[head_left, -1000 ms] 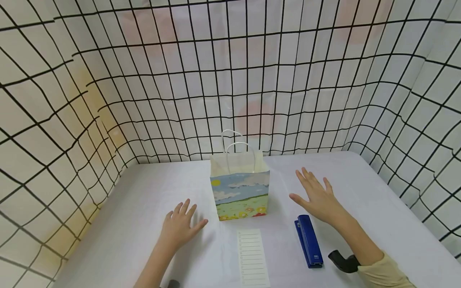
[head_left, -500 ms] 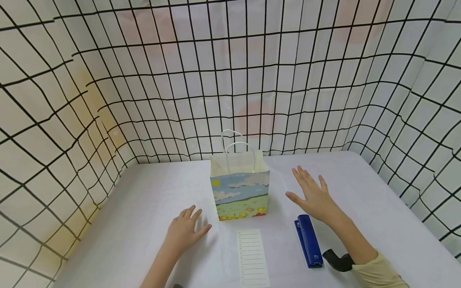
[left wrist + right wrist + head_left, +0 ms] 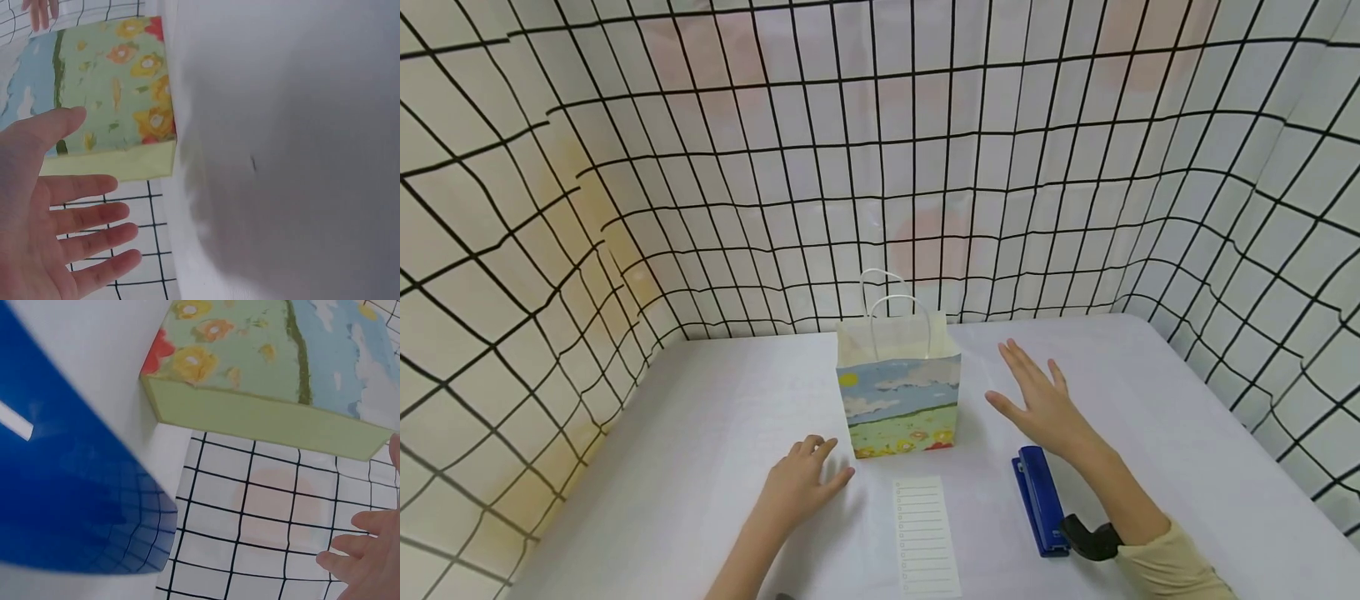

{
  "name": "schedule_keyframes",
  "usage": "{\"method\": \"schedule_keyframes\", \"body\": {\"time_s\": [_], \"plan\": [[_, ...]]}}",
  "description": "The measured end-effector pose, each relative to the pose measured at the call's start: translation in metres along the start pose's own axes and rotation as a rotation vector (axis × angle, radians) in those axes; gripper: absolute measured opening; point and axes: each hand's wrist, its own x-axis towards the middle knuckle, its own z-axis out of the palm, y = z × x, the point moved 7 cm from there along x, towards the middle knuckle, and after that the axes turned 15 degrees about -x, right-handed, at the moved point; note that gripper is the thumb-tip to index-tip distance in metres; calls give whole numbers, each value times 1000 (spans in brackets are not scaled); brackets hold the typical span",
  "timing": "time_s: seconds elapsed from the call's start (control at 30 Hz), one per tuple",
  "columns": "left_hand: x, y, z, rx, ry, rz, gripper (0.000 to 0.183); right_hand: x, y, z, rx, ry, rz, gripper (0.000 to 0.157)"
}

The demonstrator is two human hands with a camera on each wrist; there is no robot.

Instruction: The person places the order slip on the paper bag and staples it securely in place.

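A paper gift bag [image 3: 901, 407] with white handles stands upright on the table, printed with sky, grass and flowers. My left hand [image 3: 799, 483], fingers spread, is just left of the bag's lower corner and apart from it; in the left wrist view that hand [image 3: 44, 212] holds nothing. To the bag's right, my right hand [image 3: 1043, 408] is held over the table with its fingers straight, apart from the bag. Below the right hand lies a blue stapler [image 3: 1040, 500], which looms large in the right wrist view [image 3: 75, 469].
A lined checklist slip [image 3: 927, 537] lies on the white table [image 3: 715, 400] in front of the bag. White walls with a black grid [image 3: 910, 150] enclose the back and sides. A black wrist mount [image 3: 1092, 537] on the right arm overlaps the stapler's near end.
My left hand has moved right and slightly nearer me, closer to the bag's corner. The right hand has shifted left toward the bag. Bag, slip and stapler have stayed in place.
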Motion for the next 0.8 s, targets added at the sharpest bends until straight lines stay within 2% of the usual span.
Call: {"method": "schedule_keyframes", "body": {"time_s": [0.33,0.6,0.8], "plan": [[4,8,7,-18,-5,11,53,4,-8,2,88,5,4,74],[6,13,7,-42,-2,25,52,4,-14,3,145,5,9,72],[9,14,6,-63,7,19,45,6,-17,4,171,23,-3,72]]}}
